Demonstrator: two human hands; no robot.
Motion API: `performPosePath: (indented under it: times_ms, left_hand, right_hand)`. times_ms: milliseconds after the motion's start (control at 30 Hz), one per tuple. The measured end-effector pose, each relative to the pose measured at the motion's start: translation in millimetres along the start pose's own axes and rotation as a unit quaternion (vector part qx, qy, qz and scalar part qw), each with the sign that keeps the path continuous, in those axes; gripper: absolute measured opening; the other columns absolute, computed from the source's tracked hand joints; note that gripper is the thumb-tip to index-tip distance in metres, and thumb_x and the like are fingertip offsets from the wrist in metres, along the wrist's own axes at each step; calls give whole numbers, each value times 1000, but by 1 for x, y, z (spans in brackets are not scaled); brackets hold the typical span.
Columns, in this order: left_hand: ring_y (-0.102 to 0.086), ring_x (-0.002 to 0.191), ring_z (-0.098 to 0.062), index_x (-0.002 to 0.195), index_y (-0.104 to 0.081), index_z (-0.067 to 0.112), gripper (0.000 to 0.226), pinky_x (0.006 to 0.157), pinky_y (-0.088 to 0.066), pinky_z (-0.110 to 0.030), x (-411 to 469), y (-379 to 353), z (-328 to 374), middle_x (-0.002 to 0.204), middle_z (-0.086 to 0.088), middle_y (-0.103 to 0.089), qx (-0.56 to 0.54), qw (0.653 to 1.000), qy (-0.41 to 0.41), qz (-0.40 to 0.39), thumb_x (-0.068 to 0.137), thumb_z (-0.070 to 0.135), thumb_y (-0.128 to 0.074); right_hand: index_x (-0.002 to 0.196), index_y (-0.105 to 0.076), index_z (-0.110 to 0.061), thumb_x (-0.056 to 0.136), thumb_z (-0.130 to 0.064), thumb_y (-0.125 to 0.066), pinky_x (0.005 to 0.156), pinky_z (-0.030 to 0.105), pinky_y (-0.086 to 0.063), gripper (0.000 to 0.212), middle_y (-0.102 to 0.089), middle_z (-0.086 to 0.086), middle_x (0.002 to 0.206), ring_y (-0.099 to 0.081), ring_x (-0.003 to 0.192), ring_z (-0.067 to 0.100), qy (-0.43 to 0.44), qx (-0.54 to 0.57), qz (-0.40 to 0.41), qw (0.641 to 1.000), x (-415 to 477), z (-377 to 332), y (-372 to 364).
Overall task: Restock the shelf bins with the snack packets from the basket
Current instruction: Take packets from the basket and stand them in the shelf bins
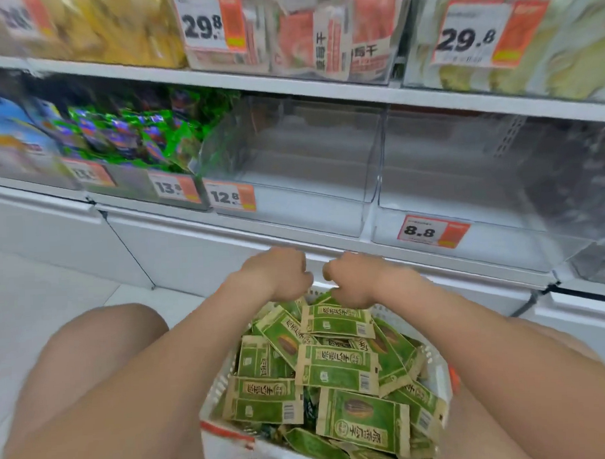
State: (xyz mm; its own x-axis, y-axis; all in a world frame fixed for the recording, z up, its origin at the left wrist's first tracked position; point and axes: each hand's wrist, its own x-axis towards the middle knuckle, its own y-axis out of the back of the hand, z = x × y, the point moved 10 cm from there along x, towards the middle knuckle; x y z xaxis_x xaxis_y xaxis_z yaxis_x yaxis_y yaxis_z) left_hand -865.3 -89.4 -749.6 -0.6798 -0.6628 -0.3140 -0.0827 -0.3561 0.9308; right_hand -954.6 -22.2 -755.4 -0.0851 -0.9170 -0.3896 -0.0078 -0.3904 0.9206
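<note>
A white plastic basket [436,372] full of green and tan snack packets [336,365] sits between my knees. My left hand [278,271] and my right hand [361,278] are side by side at the basket's far end, knuckles up. Their fingers curl down round the topmost packets there, and the fingertips are hidden. Straight ahead on the lower shelf stand two clear bins with nothing in them, one tagged 12.8 [302,167] and one tagged 8.8 [464,189].
Left of the clear bins, a bin [126,139] holds shiny green and purple packets. The upper shelf [289,82] carries full bins with 29.8 tags. White cabinet fronts [192,253] run below the shelf. My bare knees flank the basket.
</note>
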Motion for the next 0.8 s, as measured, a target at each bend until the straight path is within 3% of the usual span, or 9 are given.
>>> performPosePath:
  times_ms: [100,200,300,367,500,600,800]
  left_hand:
    - [-59,122,-38,129,-60,17,41,97,-52,-44,-6,55,-25,136,-14,-60,44,997,22,64,98,42,-51]
    - [-54,124,-44,137,-51,9,47,100,-49,-51,-1,99,-39,139,-20,-47,47,993,23,107,99,38,-56]
    - [-52,120,-43,135,-50,7,44,98,-48,-54,4,124,-47,133,-17,-47,18,981,10,191,98,30,-58]
    - [-49,124,-41,136,-47,8,44,99,-46,-54,7,123,-56,137,-15,-45,18,970,21,241,96,24,-58]
    - [-25,148,-39,151,-29,15,64,114,-33,-55,31,104,-73,160,-10,-25,71,971,57,220,95,18,-60]
    - [-38,134,-36,136,-40,21,52,110,-35,-55,42,108,-80,139,-8,-45,124,965,78,216,89,8,-59]
    - [-51,117,-32,114,-47,25,44,102,-34,-51,42,123,-71,115,0,-58,163,948,94,256,82,1,-66]
  right_hand:
    - [123,-60,-16,101,-31,-50,69,34,-45,29,-58,10,113,-62,96,33,19,-46,28,998,1,-22,51]
    - [106,-61,-16,97,-22,-49,65,34,-41,17,-58,10,100,-58,85,34,32,-80,156,984,5,-34,110]
    - [120,-58,-13,93,-15,-55,73,39,-41,27,-56,10,112,-57,100,34,26,-71,291,954,13,-28,142]
    - [127,-52,-10,91,-9,-55,77,42,-46,35,-52,12,115,-54,99,35,3,-31,337,941,21,-16,143]
    - [130,-45,-9,95,-11,-50,71,42,-40,35,-59,15,115,-60,100,41,-32,23,291,956,53,-2,124]
    - [129,-52,-13,92,-10,-49,68,40,-45,36,-65,14,112,-65,97,41,-39,26,254,966,73,2,124]
    - [116,-59,-19,81,-5,-55,76,41,-52,38,-68,4,104,-65,99,37,-31,65,250,965,80,-1,127]
